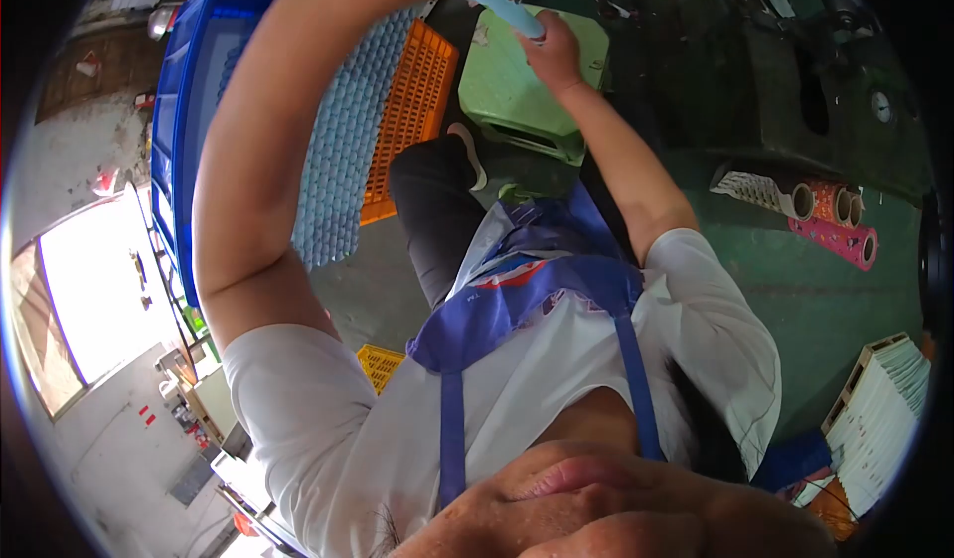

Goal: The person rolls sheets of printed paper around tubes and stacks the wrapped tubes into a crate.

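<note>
My right hand is wrapped round the near end of a light blue tube, just above a green plastic stool. The tube slants up to the left and runs towards the top edge of the view. My left forearm arches across the upper left, and the left hand lies beyond the top edge, out of sight. Beneath that arm, many light blue pieces are stacked in tight rows, beside an orange slotted plastic crate.
A large blue bin stands on my left. Dark machinery with a gauge fills the upper right. Patterned rolls lie on the right, with a stack of white sheets lower down. A yellow crate sits by my left side.
</note>
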`<state>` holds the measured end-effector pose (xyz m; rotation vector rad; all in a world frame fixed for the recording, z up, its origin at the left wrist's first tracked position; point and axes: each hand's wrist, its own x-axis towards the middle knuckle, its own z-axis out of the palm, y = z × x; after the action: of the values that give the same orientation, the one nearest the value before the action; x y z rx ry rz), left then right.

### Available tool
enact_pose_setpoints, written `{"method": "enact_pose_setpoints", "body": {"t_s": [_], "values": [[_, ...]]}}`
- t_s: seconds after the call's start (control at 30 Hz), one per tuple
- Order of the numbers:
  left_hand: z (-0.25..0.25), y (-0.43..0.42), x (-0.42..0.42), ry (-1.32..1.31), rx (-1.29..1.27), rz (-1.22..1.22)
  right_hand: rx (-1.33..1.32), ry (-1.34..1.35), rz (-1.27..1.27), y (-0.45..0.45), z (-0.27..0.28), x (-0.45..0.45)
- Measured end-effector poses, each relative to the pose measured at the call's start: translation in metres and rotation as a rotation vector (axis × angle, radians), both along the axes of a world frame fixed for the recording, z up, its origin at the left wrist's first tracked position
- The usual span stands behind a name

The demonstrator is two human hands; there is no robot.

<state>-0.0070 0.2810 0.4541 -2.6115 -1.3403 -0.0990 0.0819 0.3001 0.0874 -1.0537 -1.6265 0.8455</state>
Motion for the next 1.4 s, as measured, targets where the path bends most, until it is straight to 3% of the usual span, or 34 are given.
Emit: {"method": "enact_pose_setpoints", "body": {"t_s": [0.07,0.1,0.2,0.37,0.47,0.5,0.6,0.63,0.73,0.77,0.87,1.03,1.13,1.17,1.27,1.3,1.4], "values": [[-0.029,-0.033,-0.022,0.230,-0.056,0.059,0.323,-0.188,-0.060,0.008,0.009,0.011],[-0.047,-0.048,-0.035,0.307,-0.072,0.082,0.330,-0.184,-0.047,0.010,0.017,0.015],[-0.133,-0.076,-0.093,0.480,0.231,0.002,0.521,-0.445,-0.016,-0.001,0.038,0.033],[-0.153,-0.115,-0.113,0.369,0.257,0.050,0.608,-0.524,0.115,-0.026,0.065,0.054],[-0.138,-0.135,-0.119,0.073,-0.259,0.281,0.739,-0.663,0.330,-0.032,0.097,0.063],[-0.136,-0.137,-0.121,0.071,-0.253,0.282,0.745,-0.665,0.330,-0.039,0.106,0.063],[-0.136,-0.143,-0.127,0.387,0.248,0.107,0.076,-0.618,0.650,-0.062,0.132,0.056],[-0.137,-0.149,-0.130,0.385,0.251,0.111,0.080,-0.621,0.651,-0.060,0.133,0.056],[-0.146,-0.169,-0.135,-0.043,-0.202,0.313,0.696,-0.713,0.515,-0.049,0.135,0.057],[-0.146,-0.170,-0.136,-0.047,-0.206,0.317,0.694,-0.715,0.522,-0.052,0.135,0.056],[-0.133,-0.166,-0.144,0.204,0.002,0.270,0.222,-0.766,0.723,-0.062,0.138,0.048],[-0.139,-0.171,-0.150,0.153,-0.018,0.217,0.103,-0.685,0.883,-0.067,0.143,0.050],[-0.123,-0.156,-0.160,-0.161,-0.846,0.407,0.552,-0.714,0.762,-0.068,0.137,0.042],[-0.130,-0.154,-0.163,-0.162,-0.844,0.418,0.559,-0.709,0.771,-0.067,0.139,0.039],[-0.156,-0.150,-0.164,0.021,-0.061,0.212,-0.136,-0.652,1.016,-0.069,0.155,0.038],[-0.151,-0.139,-0.173,0.040,-0.032,0.234,-0.094,-0.648,1.027,-0.067,0.162,0.033],[-0.146,-0.125,-0.185,-0.112,-0.857,0.428,0.060,-0.620,0.939,-0.064,0.162,0.023]]}}
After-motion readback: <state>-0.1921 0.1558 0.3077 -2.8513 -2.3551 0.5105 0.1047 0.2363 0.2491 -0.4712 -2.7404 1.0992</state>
